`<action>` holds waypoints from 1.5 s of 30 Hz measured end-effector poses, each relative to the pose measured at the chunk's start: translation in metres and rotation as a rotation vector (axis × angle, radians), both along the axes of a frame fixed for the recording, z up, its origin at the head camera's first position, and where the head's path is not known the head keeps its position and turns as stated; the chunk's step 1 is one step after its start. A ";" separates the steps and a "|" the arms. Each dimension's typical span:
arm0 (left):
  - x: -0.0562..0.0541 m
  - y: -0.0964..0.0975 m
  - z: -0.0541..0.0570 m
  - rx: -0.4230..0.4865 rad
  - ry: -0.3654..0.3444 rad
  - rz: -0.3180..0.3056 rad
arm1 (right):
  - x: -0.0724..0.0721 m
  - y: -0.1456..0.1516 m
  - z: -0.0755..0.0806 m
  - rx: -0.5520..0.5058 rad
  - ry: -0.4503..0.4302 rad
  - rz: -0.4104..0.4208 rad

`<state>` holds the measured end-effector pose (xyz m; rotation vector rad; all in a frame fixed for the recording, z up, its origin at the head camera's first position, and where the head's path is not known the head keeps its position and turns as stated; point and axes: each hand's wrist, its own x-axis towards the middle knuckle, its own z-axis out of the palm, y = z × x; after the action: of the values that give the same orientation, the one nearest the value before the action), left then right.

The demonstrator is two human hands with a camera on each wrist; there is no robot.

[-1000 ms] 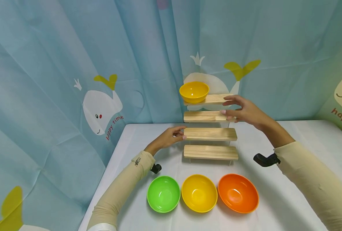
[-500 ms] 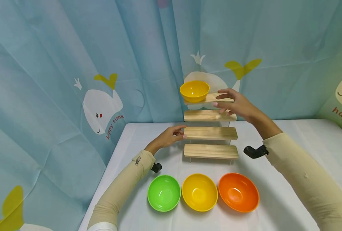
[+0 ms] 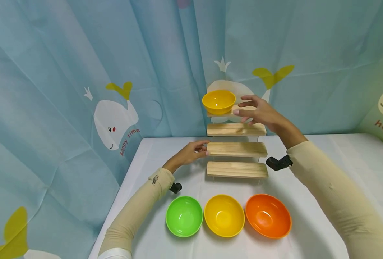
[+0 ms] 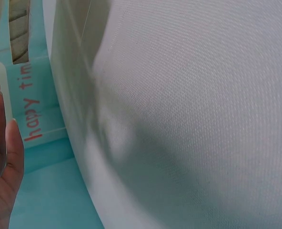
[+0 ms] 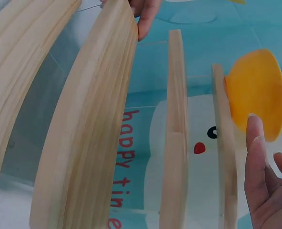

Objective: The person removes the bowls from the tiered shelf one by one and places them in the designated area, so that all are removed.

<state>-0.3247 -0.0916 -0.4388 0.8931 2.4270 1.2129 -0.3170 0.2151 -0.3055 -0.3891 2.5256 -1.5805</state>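
A four-tier wooden shelf stand (image 3: pixel 236 149) rises at the back of the table. Its top board carries a small yellow bowl (image 3: pixel 218 102) at the left end. My left hand (image 3: pixel 188 154) pinches the left end of the second board from the bottom between thumb and fingers; the right wrist view shows fingers (image 5: pixel 148 19) on both sides of that end. Just right of the small bowl, my right hand (image 3: pixel 259 110) hovers with loosely bent, spread fingers and holds nothing. In the right wrist view its fingertip overlaps the bowl (image 5: pixel 257 95); contact cannot be told.
In front of the stand, a green bowl (image 3: pixel 184 216), a larger yellow bowl (image 3: pixel 224 216) and an orange bowl (image 3: pixel 268 216) sit in a row on the white tablecloth (image 3: pixel 152 230). A blue curtain (image 3: pixel 165 64) with whale prints hangs close behind.
My right hand has moved left and slightly up along the top board, closer to the small yellow bowl. My left hand keeps its place on the stand.
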 end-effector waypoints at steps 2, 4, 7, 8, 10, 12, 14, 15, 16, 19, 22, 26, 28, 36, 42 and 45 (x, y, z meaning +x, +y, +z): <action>0.000 0.000 -0.001 -0.003 0.004 0.000 | -0.003 -0.002 -0.001 -0.004 -0.012 0.000; 0.000 0.000 -0.001 -0.002 0.005 0.000 | -0.006 -0.003 -0.002 -0.009 -0.020 -0.002; 0.001 0.001 0.000 -0.005 0.006 -0.001 | -0.012 -0.005 -0.004 -0.027 -0.035 -0.003; 0.001 0.001 0.000 -0.005 0.006 -0.002 | -0.014 -0.005 -0.005 -0.029 -0.038 -0.004; 0.002 0.001 0.001 -0.006 0.004 -0.004 | -0.017 -0.007 -0.006 -0.029 -0.044 -0.006; 0.002 0.000 0.001 -0.009 0.000 -0.001 | -0.019 -0.008 -0.006 -0.024 -0.046 -0.008; 0.002 0.000 0.000 -0.008 -0.003 0.000 | -0.021 -0.011 -0.006 -0.015 -0.045 -0.009; 0.002 -0.001 0.000 -0.007 -0.004 0.001 | -0.022 -0.012 -0.005 -0.012 -0.044 -0.009; 0.002 -0.001 0.000 -0.005 -0.005 0.002 | -0.023 -0.013 -0.005 -0.010 -0.043 -0.009; 0.002 -0.002 -0.001 0.002 -0.003 0.001 | -0.025 -0.017 -0.004 -0.014 -0.045 -0.004; 0.002 -0.002 -0.001 -0.001 0.003 -0.001 | -0.029 -0.022 -0.005 -0.032 -0.052 0.005; 0.003 -0.002 -0.001 -0.004 0.011 0.000 | -0.033 -0.029 -0.004 -0.052 -0.042 0.020; 0.003 -0.002 -0.001 -0.002 0.012 0.001 | -0.035 -0.033 -0.004 -0.050 -0.030 0.023; 0.005 -0.001 0.000 -0.005 0.015 0.000 | -0.040 -0.045 -0.007 -0.056 -0.017 0.041; 0.006 -0.001 0.001 -0.005 0.004 0.001 | -0.042 -0.050 -0.009 -0.092 -0.013 0.027; 0.006 -0.001 0.001 -0.005 0.005 -0.003 | -0.042 -0.051 -0.009 -0.091 -0.011 0.021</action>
<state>-0.3188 -0.0922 -0.4382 0.8987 2.4314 1.2040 -0.3593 0.1638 -0.3145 -0.4148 2.4396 -1.6901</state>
